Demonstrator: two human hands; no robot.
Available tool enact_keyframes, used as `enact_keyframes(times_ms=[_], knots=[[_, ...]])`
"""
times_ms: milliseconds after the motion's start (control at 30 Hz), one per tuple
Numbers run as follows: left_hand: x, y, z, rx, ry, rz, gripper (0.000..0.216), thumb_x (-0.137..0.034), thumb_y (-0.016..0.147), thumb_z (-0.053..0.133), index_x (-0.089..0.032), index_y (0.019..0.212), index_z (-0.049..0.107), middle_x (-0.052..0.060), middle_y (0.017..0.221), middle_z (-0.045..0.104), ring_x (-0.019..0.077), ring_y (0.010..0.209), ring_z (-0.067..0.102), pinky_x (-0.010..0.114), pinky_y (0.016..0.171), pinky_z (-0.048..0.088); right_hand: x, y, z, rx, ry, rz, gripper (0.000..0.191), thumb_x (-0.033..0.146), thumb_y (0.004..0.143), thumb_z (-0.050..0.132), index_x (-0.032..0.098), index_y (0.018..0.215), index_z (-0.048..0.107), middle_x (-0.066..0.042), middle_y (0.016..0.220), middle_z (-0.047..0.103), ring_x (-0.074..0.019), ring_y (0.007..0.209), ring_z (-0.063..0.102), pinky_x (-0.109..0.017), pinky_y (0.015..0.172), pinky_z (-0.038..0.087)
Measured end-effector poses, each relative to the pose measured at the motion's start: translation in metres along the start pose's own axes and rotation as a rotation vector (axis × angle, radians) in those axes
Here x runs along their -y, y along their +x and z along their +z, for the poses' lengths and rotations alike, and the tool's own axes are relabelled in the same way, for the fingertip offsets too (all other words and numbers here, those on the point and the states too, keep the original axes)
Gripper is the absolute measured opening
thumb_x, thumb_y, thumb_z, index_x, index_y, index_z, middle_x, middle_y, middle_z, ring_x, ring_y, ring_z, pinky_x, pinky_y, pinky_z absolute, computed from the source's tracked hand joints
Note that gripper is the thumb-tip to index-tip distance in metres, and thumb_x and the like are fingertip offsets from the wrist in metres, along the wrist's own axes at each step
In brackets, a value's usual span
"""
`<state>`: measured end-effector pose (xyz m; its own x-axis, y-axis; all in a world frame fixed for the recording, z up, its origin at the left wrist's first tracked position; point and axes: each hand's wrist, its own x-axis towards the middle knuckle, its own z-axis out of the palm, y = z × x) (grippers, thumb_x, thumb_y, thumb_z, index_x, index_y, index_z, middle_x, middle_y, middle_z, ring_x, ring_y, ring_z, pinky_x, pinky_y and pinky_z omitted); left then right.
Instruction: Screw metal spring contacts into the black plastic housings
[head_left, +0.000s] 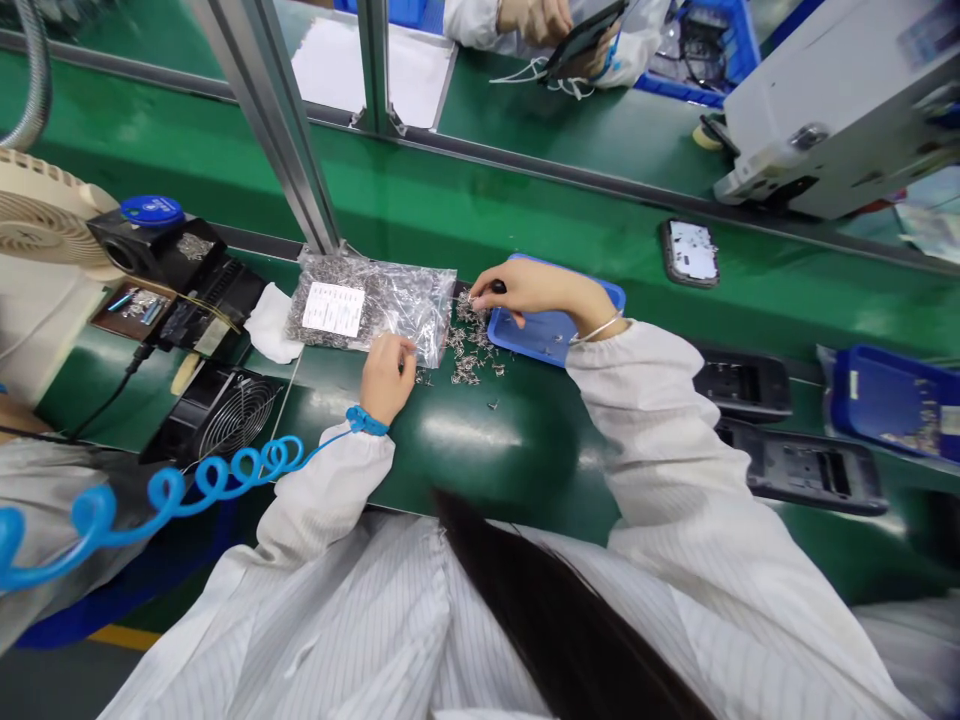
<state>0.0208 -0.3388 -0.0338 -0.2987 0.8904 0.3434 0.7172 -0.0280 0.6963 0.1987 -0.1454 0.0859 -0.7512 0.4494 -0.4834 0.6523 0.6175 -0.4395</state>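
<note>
Your left hand (386, 385) is on the bench (480, 455), fingers curled, at the lower edge of the clear bag (427, 295); can't tell if it grips anything. Blue strap (367, 420) on that wrist, coiled cord (214, 475) running off left. Your right hand (529, 285) reaches over the blue tray (525, 335), fingertips close together at the top of the metal parts (466, 362). Something small and dark shows at those fingers; can't tell what, or whether you're pinching a part.

Parts lie loose in a heap between bag and tray, one stray just below, a few in the tray. Bag is full of similar bits on its left side, white label (333, 309) on top.

Left of the bag: white cloth (272, 323), black fan (232, 410). To your right: two black casings, upper (742, 383) and lower (806, 465), then another blue tray (896, 400) with small bits. Across the bench, a co-worker's hands (536, 18) hold a dark device (585, 42).
</note>
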Motion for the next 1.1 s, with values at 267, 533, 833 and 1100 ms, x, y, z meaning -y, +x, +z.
enact_keyframes(times_ms=[267, 533, 833, 1100], knots=[[0.011, 0.002, 0.007, 0.091, 0.075, -0.096, 0.023, -0.022, 0.091, 0.052, -0.015, 0.112, 0.057, 0.006, 0.082, 0.059, 0.0230, 0.084, 0.060, 0.037, 0.085, 0.048, -0.014, 0.014, 0.023, -0.281, -0.314, 0.125, 0.029, 0.023, 0.090, 0.053, 0.016, 0.112, 0.070, -0.012, 0.115, 0.068, -0.0246, 0.103, 0.063, -0.033, 0.089, 0.045], [0.011, 0.002, 0.008, 0.141, 0.220, -0.069, 0.025, -0.022, 0.093, 0.048, -0.012, 0.113, 0.059, 0.017, 0.106, 0.067, 0.0296, 0.102, 0.063, 0.044, 0.094, 0.047, 0.006, 0.031, 0.033, -0.204, -0.404, 0.176, 0.025, 0.012, 0.086, 0.054, 0.009, 0.106, 0.068, -0.019, 0.109, 0.068, -0.0269, 0.098, 0.065, -0.032, 0.082, 0.047], [0.018, 0.001, 0.012, 0.054, 0.137, -0.093, 0.036, -0.012, 0.091, 0.041, -0.008, 0.127, 0.045, 0.020, 0.108, 0.062, 0.0288, 0.103, 0.063, 0.043, 0.092, 0.049, 0.004, 0.028, 0.038, -0.276, -0.200, 0.095, 0.025, 0.030, 0.091, 0.058, 0.014, 0.109, 0.067, -0.011, 0.108, 0.068, -0.0216, 0.097, 0.062, -0.029, 0.082, 0.044], [0.018, 0.004, 0.007, -0.018, -0.053, -0.172, 0.037, -0.006, 0.087, 0.042, -0.014, 0.123, 0.037, 0.000, 0.075, 0.051, 0.0162, 0.072, 0.059, 0.031, 0.076, 0.050, 0.006, 0.043, 0.043, -0.188, -0.264, 0.148, 0.027, 0.024, 0.089, 0.062, 0.014, 0.114, 0.062, -0.012, 0.110, 0.066, -0.0212, 0.095, 0.062, -0.028, 0.078, 0.042]])
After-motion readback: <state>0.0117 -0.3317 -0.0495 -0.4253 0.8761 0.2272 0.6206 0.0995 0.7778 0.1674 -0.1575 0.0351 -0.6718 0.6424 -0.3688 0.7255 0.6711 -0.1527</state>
